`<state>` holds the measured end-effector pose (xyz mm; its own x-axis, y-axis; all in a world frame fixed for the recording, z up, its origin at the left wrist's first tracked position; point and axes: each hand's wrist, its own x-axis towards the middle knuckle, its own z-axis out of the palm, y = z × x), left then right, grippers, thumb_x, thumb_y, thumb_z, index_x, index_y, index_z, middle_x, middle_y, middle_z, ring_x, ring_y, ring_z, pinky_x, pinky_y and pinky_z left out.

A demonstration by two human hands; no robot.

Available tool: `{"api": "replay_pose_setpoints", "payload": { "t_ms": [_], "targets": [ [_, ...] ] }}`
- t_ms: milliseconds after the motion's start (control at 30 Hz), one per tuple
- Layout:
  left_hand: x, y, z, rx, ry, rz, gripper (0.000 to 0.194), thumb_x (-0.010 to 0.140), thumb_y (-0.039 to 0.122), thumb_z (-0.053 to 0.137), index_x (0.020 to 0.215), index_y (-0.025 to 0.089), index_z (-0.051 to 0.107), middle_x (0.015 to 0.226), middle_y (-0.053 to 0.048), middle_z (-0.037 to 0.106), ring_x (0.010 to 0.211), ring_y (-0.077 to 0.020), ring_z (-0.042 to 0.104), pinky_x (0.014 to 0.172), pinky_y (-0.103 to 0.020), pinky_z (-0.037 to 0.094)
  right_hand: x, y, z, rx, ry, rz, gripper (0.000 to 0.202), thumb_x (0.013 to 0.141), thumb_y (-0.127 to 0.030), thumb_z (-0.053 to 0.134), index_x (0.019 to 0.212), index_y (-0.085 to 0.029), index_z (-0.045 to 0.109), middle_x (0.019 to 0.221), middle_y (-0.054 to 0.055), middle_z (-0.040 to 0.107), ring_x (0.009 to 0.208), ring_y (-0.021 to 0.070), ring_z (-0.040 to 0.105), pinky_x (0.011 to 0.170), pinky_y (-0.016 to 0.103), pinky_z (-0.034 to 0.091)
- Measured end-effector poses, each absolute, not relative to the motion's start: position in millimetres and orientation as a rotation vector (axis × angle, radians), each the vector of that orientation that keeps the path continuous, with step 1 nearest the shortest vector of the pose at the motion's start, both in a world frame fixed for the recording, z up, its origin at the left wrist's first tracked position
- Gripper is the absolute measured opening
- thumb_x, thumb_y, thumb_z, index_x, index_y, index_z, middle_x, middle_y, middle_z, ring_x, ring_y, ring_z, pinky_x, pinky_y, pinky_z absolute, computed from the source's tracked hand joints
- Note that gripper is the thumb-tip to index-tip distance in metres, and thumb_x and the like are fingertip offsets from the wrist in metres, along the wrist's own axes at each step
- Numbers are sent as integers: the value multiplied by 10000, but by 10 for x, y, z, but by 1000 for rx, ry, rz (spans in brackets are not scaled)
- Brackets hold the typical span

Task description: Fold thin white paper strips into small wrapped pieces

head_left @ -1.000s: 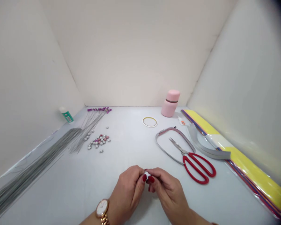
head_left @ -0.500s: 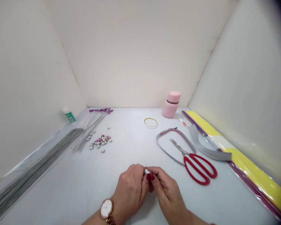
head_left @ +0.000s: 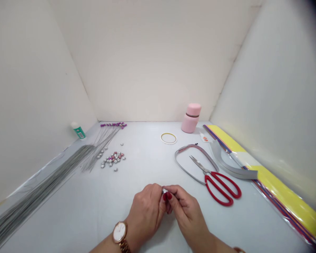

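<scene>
Pinching a small whitish piece (head_left: 164, 190) at the lower centre of the frame, we have our left hand (head_left: 147, 207) and right hand (head_left: 188, 212) together, fingertips clamped on it from both sides. It looks pale and faintly shiny, with an angular edge showing above our thumbs; our fingers cover most of it, so we cannot tell its full shape.

Towards the upper right stands a pink flask (head_left: 191, 118), its lid on and a dark band beneath; we cannot see inside. At the left, against the wall, is a bottle (head_left: 79, 131) with a white top and green label, its contents hidden too. Along the right side lies a clear plastic sleeve (head_left: 287, 220), holding coloured sheets (head_left: 276, 196): yellow uppermost, with blue, orange and red showing at the edge. All of these rest on our pale surface (head_left: 92, 214).
</scene>
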<state>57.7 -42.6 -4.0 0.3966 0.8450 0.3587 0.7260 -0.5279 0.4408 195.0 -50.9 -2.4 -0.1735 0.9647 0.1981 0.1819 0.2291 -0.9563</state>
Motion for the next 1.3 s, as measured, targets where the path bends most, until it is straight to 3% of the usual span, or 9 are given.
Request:
{"api": "replay_pose_setpoints", "payload": {
  "t_ms": [433,667,933,1300],
  "targets": [
    [638,-422,-78,2547,1476,853,187,840,137,321,690,197,415,592,-3,508,505,-150,480,463,-252,371,1937,-491,-72,-1158,-1769,667,224,868,-186,346,901,-169,567,760,59,611,690,170,583,635,272,456],
    [576,-397,-43,2314,1323,858,225,879,195,287,711,197,436,672,-17,544,606,-150,507,546,-251,398,1955,-515,-68,-1090,-1613,939,247,889,-232,365,1052,-184,545,745,28,595,604,127,543,580,230,477],
    [565,-380,-4,2166,1266,871,205,889,191,286,795,191,468,722,-22,557,648,-147,513,608,-254,408,1995,-457,-58,-1081,-1538,995,188,845,-219,460,943,-177,615,724,34,623,599,133,588,573,242,506],
    [523,-399,-37,2255,1246,822,187,879,183,307,733,195,423,691,-8,506,638,-146,465,584,-252,361,2009,-451,-64,-1039,-1464,1121,157,818,-195,508,924,-178,623,750,43,633,650,145,612,610,253,529]
  ]
}}
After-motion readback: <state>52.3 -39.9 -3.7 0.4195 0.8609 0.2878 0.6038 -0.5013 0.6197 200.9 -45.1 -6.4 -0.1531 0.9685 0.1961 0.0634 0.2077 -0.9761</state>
